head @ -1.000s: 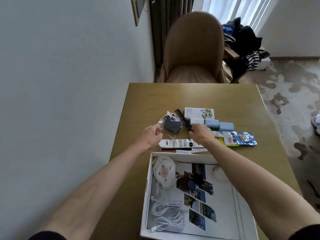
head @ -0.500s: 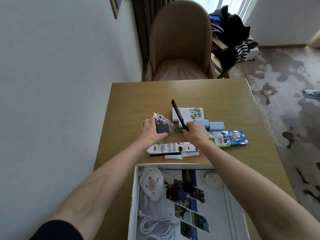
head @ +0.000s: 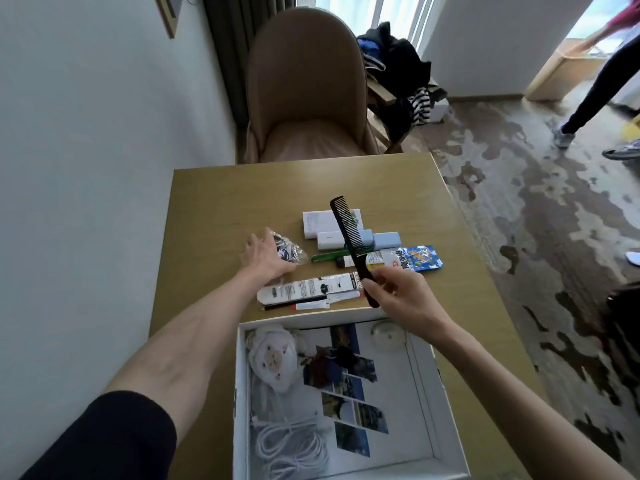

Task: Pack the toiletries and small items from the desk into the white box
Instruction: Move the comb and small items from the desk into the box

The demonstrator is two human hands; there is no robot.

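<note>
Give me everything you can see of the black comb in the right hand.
The black comb is one long, narrow piece, plastic by its look. A row of teeth runs along its upper half, facing right in the view, with a plain tapered handle below. It is held clear of the desk, tilted with the toothed end up and away from the person. The right hand pinches the handle; nothing else touches it. It hangs just beyond the white box.
</note>
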